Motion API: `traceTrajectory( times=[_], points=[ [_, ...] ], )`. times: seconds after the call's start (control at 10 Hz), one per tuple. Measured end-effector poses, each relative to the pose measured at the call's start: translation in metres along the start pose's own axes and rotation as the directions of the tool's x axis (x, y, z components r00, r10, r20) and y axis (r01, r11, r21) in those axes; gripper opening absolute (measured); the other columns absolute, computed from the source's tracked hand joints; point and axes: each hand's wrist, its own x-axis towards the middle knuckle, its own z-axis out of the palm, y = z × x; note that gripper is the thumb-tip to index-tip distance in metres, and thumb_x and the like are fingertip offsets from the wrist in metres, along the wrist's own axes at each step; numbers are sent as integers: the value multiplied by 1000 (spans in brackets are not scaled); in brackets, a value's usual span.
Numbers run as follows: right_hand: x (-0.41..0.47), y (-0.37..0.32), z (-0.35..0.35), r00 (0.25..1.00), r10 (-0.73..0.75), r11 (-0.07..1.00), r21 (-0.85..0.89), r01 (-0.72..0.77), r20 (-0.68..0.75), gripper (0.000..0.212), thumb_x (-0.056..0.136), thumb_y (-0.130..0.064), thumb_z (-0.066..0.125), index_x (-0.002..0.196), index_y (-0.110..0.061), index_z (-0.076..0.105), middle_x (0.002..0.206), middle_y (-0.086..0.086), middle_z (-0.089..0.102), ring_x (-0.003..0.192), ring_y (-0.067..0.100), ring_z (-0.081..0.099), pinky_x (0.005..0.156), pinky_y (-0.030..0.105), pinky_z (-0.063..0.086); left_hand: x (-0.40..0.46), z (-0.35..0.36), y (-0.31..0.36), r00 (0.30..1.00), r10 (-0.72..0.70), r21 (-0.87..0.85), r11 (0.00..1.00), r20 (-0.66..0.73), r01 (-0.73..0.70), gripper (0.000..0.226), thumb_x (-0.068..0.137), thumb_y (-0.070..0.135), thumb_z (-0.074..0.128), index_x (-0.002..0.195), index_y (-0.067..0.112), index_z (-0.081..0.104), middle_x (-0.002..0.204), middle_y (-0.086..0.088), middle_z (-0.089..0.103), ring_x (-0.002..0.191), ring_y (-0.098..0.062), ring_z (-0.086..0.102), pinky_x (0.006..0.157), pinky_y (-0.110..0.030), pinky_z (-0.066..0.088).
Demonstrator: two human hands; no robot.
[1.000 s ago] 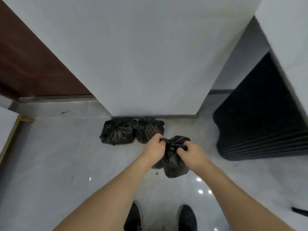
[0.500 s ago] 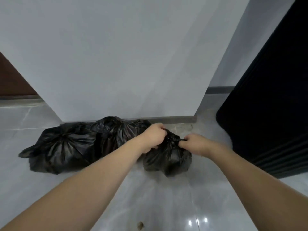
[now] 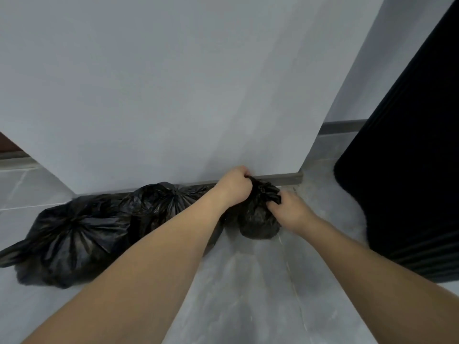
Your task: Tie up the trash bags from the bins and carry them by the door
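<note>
Small black trash bag (image 3: 259, 219) on the grey floor (image 3: 248, 294), right at the foot of the white wall (image 3: 173, 83), held from both sides. Left hand (image 3: 233, 186) curled tight on the bunched top of the bag, on its far left side, knuckles up close to the dark strip (image 3: 285, 178) along the bottom of the wall. Right hand (image 3: 289, 209) gripping the gathered plastic on the bag's right side, fingers bent into the folds. Bag tucked between the two hands, its round belly sitting on the floor just below them.

Fingertips of both hands buried in the black plastic, so hard to see. Knot at the top too dark and crumpled to make out. Left edge of the small bag covered by the left forearm.

Two more black bags to the left, in a row along the wall. Middle bag (image 3: 164, 204) touching the small one, partly hidden behind the left arm, its top pulled into a pucker. Big bag (image 3: 72, 239) furthest left, also puckered shut, with a loose flap sticking out toward the left edge of the view. Big black ribbed thing (image 3: 409, 170) standing on the right, near the right hand but not touching it; cut off by the edge, so no telling what it is. Bit of brown (image 3: 7, 145) showing at the far left, behind the wall corner.
</note>
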Motion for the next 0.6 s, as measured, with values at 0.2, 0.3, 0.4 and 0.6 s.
traceTrajectory(
  times=[0.2,0.3,0.4,0.6],
  points=[
    [10,8,32,992,83,996,-21,-85,-91,31,89,-28,54,113,-8,53,116,14,56,105,29,55,80,30,42,13,13,-33,999,-40,37,998,-19,41,25,93,11,45,115,6,58,105,-16,62,89,-27,56,69,-25,38],
    [7,6,33,992,84,996,-7,-85,-96,32,88,-28,55,115,-11,51,115,10,57,102,25,55,76,27,38,10,18,-39,999,-35,53,998,-37,37,24,95,14,47,115,7,58,107,-16,63,89,-25,55,71,-25,38],
    [-6,-3,23,995,48,997,-48,-53,-89,35,88,-29,55,120,-14,50,118,8,55,107,24,54,82,29,42,-2,8,-29,1000,5,147,989,-13,-3,14,94,18,52,106,12,57,102,-10,63,90,-23,56,73,-27,39],
    [-40,-31,-6,995,-61,990,-136,49,-84,45,90,-32,54,130,-12,46,134,10,49,121,25,47,98,32,38,-47,-39,-3,996,72,293,953,51,-84,35,92,26,58,124,12,51,125,-10,59,112,-26,55,91,-29,42]
  ],
)
